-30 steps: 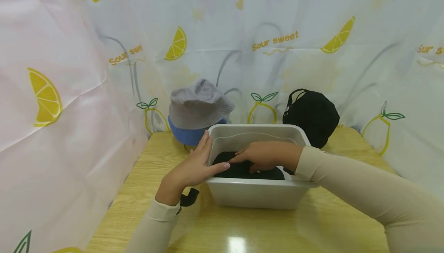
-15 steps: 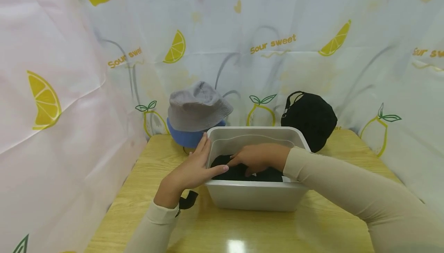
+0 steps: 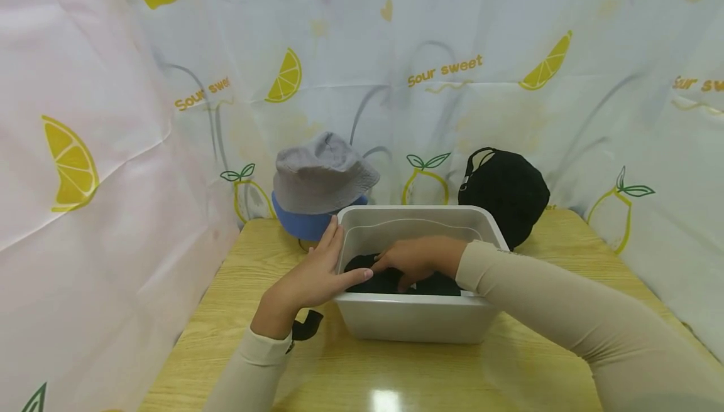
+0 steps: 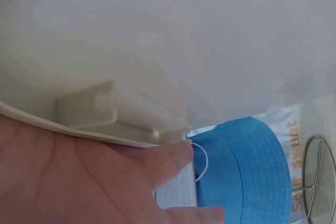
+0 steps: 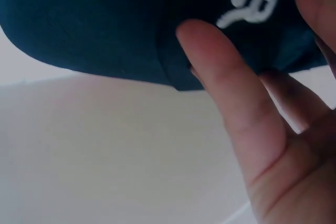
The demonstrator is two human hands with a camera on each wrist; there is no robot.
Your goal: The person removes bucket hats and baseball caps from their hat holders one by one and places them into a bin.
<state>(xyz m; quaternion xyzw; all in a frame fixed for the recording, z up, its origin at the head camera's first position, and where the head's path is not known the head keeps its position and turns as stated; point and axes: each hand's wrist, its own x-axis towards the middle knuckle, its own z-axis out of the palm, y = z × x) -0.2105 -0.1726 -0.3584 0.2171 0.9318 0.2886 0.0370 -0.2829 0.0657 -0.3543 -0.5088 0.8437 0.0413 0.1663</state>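
A light plastic tub [image 3: 413, 323] stands on the wooden table. Inside it lies a dark baseball cap [image 3: 435, 285], which shows a white letter in the right wrist view. My right hand [image 3: 418, 257] reaches down into the tub, its fingers [image 5: 231, 82] spread and touching the front of the cap near the letter. Part of the cap is hidden behind this hand and the tub's front wall. At the tub's left rim rests my left hand [image 3: 308, 283], fingers extended along the outside and thumb over the edge.
Behind the tub at left, a grey bucket hat [image 3: 323, 176] sits over a blue hat [image 3: 305, 225]. A thin metal stand [image 4: 316, 177] shows beside the blue hat. A black cap [image 3: 503, 198] is at back right. Lemon-printed cloth [image 3: 367, 41] hangs behind the table.
My right hand has shifted slightly left and lower in the tub, and the cap shows less over the front rim. My left hand stays on the rim.
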